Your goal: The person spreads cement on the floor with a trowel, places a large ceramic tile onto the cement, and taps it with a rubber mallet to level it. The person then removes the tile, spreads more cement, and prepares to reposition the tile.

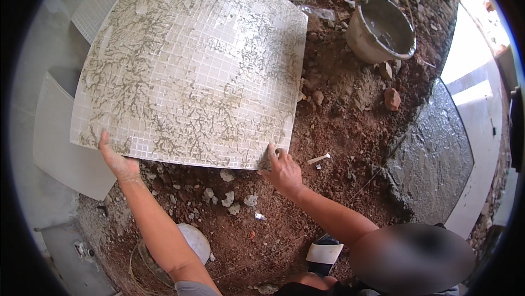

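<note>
A large square tile is tilted up in front of me, its gridded back facing me. Grey-brown cement is smeared over that back in branching streaks. My left hand grips the lower left part of its near edge, thumb on the back and fingers mostly hidden underneath. Close to the near right corner, my right hand holds the same edge, with fingertips over the back face.
A bucket with grey slurry stands at the far right on reddish soil. Wet mortar lies beside pale laid tiles. More tiles lean at the left wall. Another bucket, rubble and a sandalled foot are near.
</note>
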Demonstrator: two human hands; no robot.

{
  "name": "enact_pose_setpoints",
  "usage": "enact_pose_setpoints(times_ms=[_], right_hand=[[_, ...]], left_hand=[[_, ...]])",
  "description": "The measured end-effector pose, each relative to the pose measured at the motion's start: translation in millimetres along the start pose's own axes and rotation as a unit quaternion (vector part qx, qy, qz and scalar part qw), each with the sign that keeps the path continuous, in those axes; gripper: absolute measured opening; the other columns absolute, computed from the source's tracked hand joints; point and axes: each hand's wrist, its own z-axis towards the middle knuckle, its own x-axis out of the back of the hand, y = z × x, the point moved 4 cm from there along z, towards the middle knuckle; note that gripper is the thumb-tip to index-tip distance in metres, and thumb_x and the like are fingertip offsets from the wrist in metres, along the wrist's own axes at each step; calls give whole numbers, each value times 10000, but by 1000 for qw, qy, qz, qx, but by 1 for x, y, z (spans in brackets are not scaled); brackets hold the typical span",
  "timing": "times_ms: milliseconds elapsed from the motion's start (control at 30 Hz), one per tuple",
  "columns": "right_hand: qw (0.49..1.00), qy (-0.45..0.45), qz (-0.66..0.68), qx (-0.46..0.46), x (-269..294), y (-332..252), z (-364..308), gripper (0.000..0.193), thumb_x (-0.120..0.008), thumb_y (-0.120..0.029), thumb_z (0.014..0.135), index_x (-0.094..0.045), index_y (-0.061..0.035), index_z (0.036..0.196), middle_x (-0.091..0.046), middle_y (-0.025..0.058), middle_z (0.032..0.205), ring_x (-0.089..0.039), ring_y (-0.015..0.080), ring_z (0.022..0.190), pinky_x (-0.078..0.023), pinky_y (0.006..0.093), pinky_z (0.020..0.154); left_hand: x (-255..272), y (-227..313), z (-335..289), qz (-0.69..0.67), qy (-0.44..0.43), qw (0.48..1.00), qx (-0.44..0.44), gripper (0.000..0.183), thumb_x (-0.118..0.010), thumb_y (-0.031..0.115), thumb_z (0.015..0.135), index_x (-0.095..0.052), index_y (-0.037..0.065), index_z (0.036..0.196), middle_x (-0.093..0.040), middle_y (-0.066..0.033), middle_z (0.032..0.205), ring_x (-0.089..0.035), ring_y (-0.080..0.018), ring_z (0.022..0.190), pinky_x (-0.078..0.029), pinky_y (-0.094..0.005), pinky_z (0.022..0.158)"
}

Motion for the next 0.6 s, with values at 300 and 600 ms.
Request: enact_pose_setpoints(times_ms=[300, 600], right_hand=[[1000, -16, 17, -3, -1, -1, 3, 880, -674, -429, 841, -228, -26, 1484, -477, 207, 1220, -550, 316, 1063, -503, 371, 893], [999, -21, 26, 10, 2, 3, 2, 888, -672, -430, 847, -208, -35, 1493, -465, 238, 1269, -538, 328, 1111, -483, 381, 937]], left_hand=[[-25, 6, -9, -1, 47, 996, -70, 648, -466, 428, 927, -351, 26, 1422, -421, -150, 1424, -415, -322, 1297, -355, -475, 1066], [-34, 10, -16, -8, 75, 993, -85, 691, -459, 462, 929, -304, 32, 1448, -368, -160, 1461, -381, -336, 1324, -327, -486, 1088]])
